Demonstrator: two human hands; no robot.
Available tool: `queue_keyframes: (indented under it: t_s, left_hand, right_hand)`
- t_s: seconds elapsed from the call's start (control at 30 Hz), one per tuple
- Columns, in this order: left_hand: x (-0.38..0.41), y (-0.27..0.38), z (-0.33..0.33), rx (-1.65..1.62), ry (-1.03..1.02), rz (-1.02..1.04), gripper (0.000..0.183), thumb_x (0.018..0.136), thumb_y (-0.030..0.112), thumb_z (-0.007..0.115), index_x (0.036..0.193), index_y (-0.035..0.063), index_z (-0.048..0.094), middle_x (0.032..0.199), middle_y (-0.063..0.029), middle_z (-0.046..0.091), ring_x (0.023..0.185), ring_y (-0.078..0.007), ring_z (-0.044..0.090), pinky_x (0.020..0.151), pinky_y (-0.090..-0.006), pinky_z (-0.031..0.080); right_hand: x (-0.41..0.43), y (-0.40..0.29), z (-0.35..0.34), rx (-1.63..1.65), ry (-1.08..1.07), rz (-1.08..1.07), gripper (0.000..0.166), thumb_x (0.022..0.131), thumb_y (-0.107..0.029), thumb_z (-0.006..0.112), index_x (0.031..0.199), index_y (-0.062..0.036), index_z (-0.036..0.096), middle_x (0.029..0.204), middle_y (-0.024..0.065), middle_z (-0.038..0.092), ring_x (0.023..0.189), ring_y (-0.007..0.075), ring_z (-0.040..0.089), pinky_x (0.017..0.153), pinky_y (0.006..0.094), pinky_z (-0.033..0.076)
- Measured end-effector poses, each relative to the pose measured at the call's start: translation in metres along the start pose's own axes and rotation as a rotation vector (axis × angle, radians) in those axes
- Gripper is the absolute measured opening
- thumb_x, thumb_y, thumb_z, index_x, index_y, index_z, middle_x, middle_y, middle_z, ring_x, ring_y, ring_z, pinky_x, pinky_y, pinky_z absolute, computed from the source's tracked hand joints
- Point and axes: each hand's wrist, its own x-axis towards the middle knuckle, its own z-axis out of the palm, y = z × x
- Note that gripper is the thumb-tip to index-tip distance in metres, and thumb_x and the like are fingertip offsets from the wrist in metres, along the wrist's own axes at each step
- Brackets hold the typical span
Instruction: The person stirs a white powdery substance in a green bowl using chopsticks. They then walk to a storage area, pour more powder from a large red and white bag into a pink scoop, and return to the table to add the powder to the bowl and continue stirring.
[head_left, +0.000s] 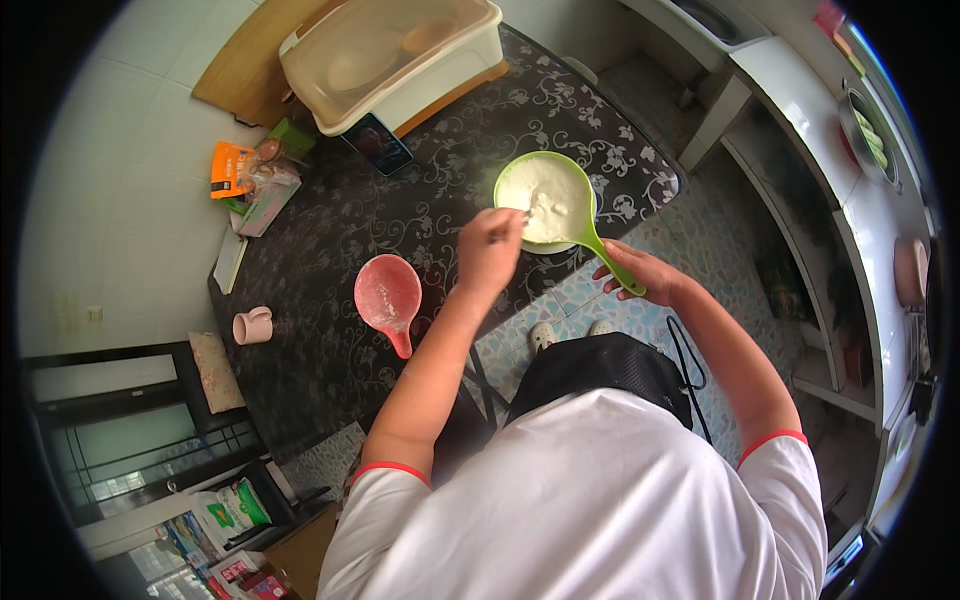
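A round green water scoop (595, 195) contains a white, lumpy, flour-like mixture (551, 191). Beneath it shows the rim of a pale bowl (546, 248), near the table edge. My right hand (646, 271) holds the scoop's handle, with the fingers under it. At the scoop's left rim, my left hand (491, 251) is a blurred fist closed around a thin utensil; its dark end shows at the mixture and the rest is hidden. Left of my left forearm lies a pink scoop (388, 292) with white powder on its inside.
On the dark floral tabletop (315, 247) stand a pink mug (253, 326), a phone (379, 144) and a lidded storage box (442, 90). Packages, one an orange pouch (229, 170), sit by the wall. A white counter (814, 97) runs along the right.
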Motion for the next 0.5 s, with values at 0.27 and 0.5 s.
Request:
queue_keyframes:
  t_s: [0.27, 0.5]
  left_hand:
    - [-0.041, 0.065, 0.069, 0.307, -0.272, 0.287, 0.011, 0.074, 0.005, 0.059, 0.085, 0.0071, 0.061, 0.084, -0.0100, 0.053, 0.076, -0.0284, 0.058, 0.065, -0.0358, 0.047]
    - [-0.067, 0.044, 0.073, 0.168, -0.095, 0.217, 0.032, 0.078, 0.004, 0.054, 0.111, 0.0065, 0.054, 0.099, -0.0093, 0.054, 0.082, -0.0222, 0.059, 0.065, -0.0318, 0.049]
  right_hand:
    - [0.007, 0.016, -0.013, 0.399, -0.196, -0.051, 0.064, 0.089, -0.059, 0.023, 0.132, -0.0138, 0.039, 0.115, 0.0029, 0.051, 0.095, 0.0124, 0.052, 0.081, 0.0280, 0.046]
    - [0.001, 0.012, -0.009, 0.499, -0.096, 0.074, 0.070, 0.086, -0.065, 0.024, 0.131, -0.0125, 0.038, 0.120, 0.0073, 0.049, 0.102, 0.0173, 0.052, 0.081, 0.0312, 0.048]
